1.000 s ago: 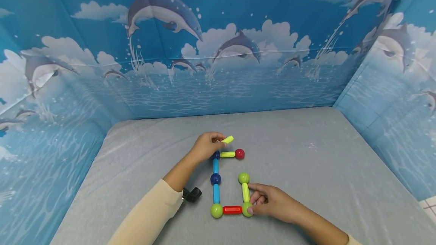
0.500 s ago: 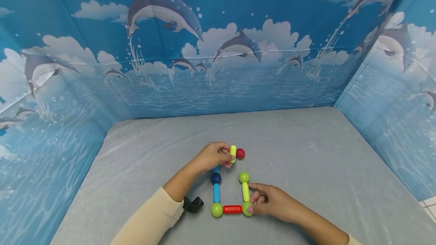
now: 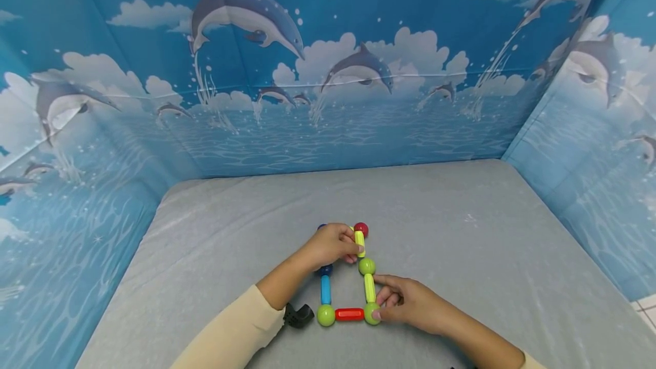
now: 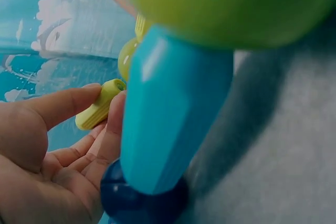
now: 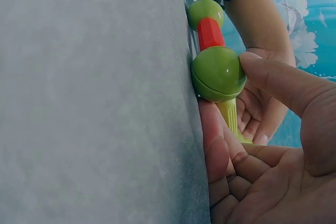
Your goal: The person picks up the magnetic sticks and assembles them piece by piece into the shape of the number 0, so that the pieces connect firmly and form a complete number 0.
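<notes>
My left hand (image 3: 330,245) pinches a short yellow-green magnetic rod (image 3: 360,242) between thumb and fingers. One end of this rod is at the red ball (image 3: 361,229), the other close above a green ball (image 3: 367,266). In the left wrist view the held rod (image 4: 98,107) shows its hollow end. My right hand (image 3: 410,305) holds the lower right green ball (image 5: 218,72), thumb on one side and fingers curled against the other. From that ball a yellow-green rod (image 3: 369,288) leads up to the other green ball. The left hand hides the frame's upper left part.
A red rod (image 3: 349,314) joins the lower right ball to another green ball (image 3: 325,315). From there a light blue rod (image 3: 326,289) runs up to a dark blue ball (image 3: 325,270). Everything lies on a grey cloth surface (image 3: 461,244), with a dolphin-print curtain (image 3: 338,135) behind.
My left hand has come down and to the right with the yellow-green rod, turning it from slanted to nearly upright in view, between the red and green balls. The right hand has stayed put.
</notes>
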### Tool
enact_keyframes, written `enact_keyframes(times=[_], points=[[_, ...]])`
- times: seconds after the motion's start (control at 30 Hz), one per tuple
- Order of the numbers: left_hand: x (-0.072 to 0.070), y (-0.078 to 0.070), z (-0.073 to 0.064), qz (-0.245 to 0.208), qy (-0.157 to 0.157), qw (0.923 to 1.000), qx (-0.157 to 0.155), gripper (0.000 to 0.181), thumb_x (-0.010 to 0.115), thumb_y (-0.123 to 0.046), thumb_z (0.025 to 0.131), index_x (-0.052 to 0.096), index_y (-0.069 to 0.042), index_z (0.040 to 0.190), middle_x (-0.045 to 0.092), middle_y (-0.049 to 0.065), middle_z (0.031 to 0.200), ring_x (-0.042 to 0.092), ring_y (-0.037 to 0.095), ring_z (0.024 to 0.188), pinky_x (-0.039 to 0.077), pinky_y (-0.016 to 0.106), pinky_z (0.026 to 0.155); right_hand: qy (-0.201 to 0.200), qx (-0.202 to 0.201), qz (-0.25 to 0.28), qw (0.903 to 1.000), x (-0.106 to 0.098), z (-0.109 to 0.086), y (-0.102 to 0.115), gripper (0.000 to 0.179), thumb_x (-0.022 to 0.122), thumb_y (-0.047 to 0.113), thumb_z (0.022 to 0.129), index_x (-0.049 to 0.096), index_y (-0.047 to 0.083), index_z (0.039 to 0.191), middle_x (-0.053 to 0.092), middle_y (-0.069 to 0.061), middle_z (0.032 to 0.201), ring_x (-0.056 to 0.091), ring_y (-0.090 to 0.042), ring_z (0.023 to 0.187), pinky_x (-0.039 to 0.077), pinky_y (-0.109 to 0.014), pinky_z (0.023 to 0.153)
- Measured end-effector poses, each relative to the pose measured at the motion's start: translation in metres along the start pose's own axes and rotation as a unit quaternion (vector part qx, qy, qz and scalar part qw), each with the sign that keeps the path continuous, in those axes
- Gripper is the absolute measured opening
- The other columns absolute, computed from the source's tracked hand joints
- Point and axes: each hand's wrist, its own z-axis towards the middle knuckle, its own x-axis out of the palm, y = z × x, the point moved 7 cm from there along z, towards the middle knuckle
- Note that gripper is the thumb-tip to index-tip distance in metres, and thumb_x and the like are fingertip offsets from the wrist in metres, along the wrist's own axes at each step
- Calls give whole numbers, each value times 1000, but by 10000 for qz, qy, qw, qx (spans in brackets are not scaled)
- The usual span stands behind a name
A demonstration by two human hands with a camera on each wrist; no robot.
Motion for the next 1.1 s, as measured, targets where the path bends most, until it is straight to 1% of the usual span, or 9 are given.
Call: enact_keyframes(times=[0.13, 0.23, 0.33, 0.43, 0.6, 0.77, 0.9, 1.1], points=[[4, 2, 2, 106, 22, 9999, -54, 14, 76, -15, 90, 68, -5, 97, 74, 15, 84, 69, 14, 62, 61, 32, 64, 3, -15, -64, 10000, 0, 1, 0, 76, 80, 26, 87, 46, -7, 145, 68, -4, 100, 61, -6, 83, 50, -19, 69], [5, 1, 2, 192, 27, 9998, -84, 13, 75, -16, 91, 68, -6, 94, 74, 16, 85, 68, 14, 60, 61, 31, 62, 7, -8, -47, 10000, 1, 1, 0, 75, 80, 26, 87, 46, -7, 145, 67, -5, 101, 61, -6, 83, 50, -19, 69], [7, 1, 2, 303, 35, 9995, -129, 14, 75, -18, 92, 67, -6, 92, 73, 14, 82, 66, 14, 59, 59, 30, 60, 16, 23, -14, 10000, 1, 1, -1, 75, 80, 26, 87, 45, -7, 145, 67, -5, 101, 61, -7, 83, 50, -20, 69], [8, 1, 1, 501, 58, 9986, -186, 17, 73, -21, 94, 68, -6, 88, 71, 11, 75, 64, 14, 56, 57, 28, 57, 27, 58, 8, 10000, 1, 1, -1, 75, 80, 26, 88, 45, -7, 146, 67, -5, 101, 61, -8, 84, 50, -20, 69], [10, 0, -1, 1025, 51, 9943, -302, 26, 69, -26, 97, 70, -6, 81, 61, 5, 60, 59, 15, 48, 52, 26, 50, 25, 82, 10, 10000, 1, 2, -2, 75, 80, 26, 87, 46, -6, 146, 67, -5, 101, 61, -8, 84, 50, -20, 69], [11, 1, -2, 1354, 66, 9897, -466, 34, 66, -27, 99, 67, -3, 74, 52, 1, 53, 52, 13, 42, 47, 23, 44, 19, 97, 21, 9999, 1, 2, -3, 75, 80, 26, 88, 45, -5, 146, 67, -5, 101, 60, -8, 84, 50, -20, 68], [11, 2, -1, 1527, 135, 9868, -518, 36, 64, -28, 100, 65, -5, 72, 52, 0, 54, 51, 12, 41, 46, 22, 43, 3, 108, 25, 9999, 2, 2, -4, 75, 80, 27, 87, 45, -5, 147, 67, -5, 102, 60, -8, 83, 49, -20, 68], [11, 4, -1, 1554, 172, 9864, -512, 35, 63, -26, 101, 65, -6, 73, 54, 0, 60, 53, 12, 43, 49, 22, 46, 6, 75, 23, 10000, 2, 2, -5, 75, 80, 27, 88, 45, -5, 146, 67, -5, 102, 60, -8, 83, 49, -20, 68]])
